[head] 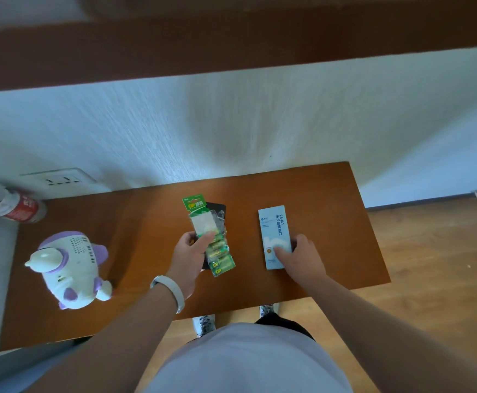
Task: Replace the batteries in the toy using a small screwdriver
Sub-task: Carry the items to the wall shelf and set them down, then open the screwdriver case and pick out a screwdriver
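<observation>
On wooden table (146,217), dark flat item (218,207) mostly hidden under battery pack (213,236); identity unclear. Left hand (190,252), fingers curled, pinches pack's crinkled plastic mid-length. Right hand (302,258) grips near end of slim pale-blue box (273,228). Rounded white-and-purple plastic toy (70,268) lies well left, untouched.

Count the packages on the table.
2. The battery pack is mid-table, held by the left hand; the blue-white box is right of it, held by the right hand. A dark item under the pack is unclear.
</observation>
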Available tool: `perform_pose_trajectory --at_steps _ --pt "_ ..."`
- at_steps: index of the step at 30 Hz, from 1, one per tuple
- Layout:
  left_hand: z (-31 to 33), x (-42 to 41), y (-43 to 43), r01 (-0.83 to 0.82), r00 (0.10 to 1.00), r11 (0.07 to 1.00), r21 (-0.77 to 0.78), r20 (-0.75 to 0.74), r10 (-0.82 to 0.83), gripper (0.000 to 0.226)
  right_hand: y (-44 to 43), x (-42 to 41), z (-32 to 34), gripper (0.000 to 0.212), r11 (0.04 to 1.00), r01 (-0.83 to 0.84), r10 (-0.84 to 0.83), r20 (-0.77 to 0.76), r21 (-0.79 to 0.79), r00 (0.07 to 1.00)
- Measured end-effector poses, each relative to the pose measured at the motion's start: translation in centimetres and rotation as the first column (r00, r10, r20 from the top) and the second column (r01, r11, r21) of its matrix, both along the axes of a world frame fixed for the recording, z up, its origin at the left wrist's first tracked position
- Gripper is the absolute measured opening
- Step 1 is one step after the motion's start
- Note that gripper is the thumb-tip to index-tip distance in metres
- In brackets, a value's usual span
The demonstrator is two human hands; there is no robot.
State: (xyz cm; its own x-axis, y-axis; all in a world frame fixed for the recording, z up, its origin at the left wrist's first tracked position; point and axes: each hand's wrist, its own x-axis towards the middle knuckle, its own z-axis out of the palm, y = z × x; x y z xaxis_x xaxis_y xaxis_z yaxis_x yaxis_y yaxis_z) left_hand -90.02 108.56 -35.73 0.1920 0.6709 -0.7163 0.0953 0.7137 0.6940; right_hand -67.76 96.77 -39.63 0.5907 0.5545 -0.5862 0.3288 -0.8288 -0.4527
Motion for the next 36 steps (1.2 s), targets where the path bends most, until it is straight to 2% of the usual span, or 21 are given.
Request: perform_pose_trajectory --at_steps 3,5,8,12,17,22,27,33,36 --pt "0.2 0.2 -0.1 0.01 1.0 1.0 0.001 0.019 -0.01 0.025 0.0 -0.3 1.0 0.036 1.0 0.018 -0.018 0.058 0.001 0.998" --pt "0.6 0.3 -0.1 0.016 0.999 1.0 0.003 0.032 -0.017 0.024 0.3 -0.6 2.0 0.033 0.999 0.043 -0.043 0.023 0.032 0.999" --pt "1.2 0.2 0.0 0.036 0.998 0.999 0.009 0.043 -0.036 0.025 1.3 -2.1 4.1 0.03 0.991 0.074 -0.057 -0.153 0.113 0.987" --pt "2.1 -0.1 0.2 0.044 0.996 0.999 0.024 0.072 -0.046 0.028 3.1 -5.4 7.1 0.019 0.971 0.071 0.025 -0.395 0.228 0.918" --pt "3.4 -0.7 0.4 0.058 0.989 0.997 0.052 0.131 -0.065 0.032 4.9 -8.5 9.1 0.025 0.962 0.007 0.134 -0.496 0.271 0.858" --pt "4.5 -1.8 0.5 0.049 0.987 0.995 0.082 0.15 -0.061 0.035 5.5 -9.8 9.7 0.024 0.959 0.038 0.121 -0.526 0.281 0.842" --pt "4.8 -2.8 0.2 0.041 0.986 0.996 0.082 0.159 -0.054 0.038 5.4 -10.5 10.3 0.021 0.952 0.002 0.169 -0.532 0.305 0.83" --pt "4.9 -4.0 -0.5 0.037 0.984 0.995 0.095 0.172 -0.053 0.061 4.5 -10.9 10.0 0.019 0.934 0.011 0.199 -0.547 0.357 0.813" --pt "4.7 -4.2 -0.9 0.016 0.988 0.995 0.099 0.149 -0.031 0.063 3.9 -10.9 9.5 0.019 0.922 0.017 0.199 -0.508 0.388 0.838"
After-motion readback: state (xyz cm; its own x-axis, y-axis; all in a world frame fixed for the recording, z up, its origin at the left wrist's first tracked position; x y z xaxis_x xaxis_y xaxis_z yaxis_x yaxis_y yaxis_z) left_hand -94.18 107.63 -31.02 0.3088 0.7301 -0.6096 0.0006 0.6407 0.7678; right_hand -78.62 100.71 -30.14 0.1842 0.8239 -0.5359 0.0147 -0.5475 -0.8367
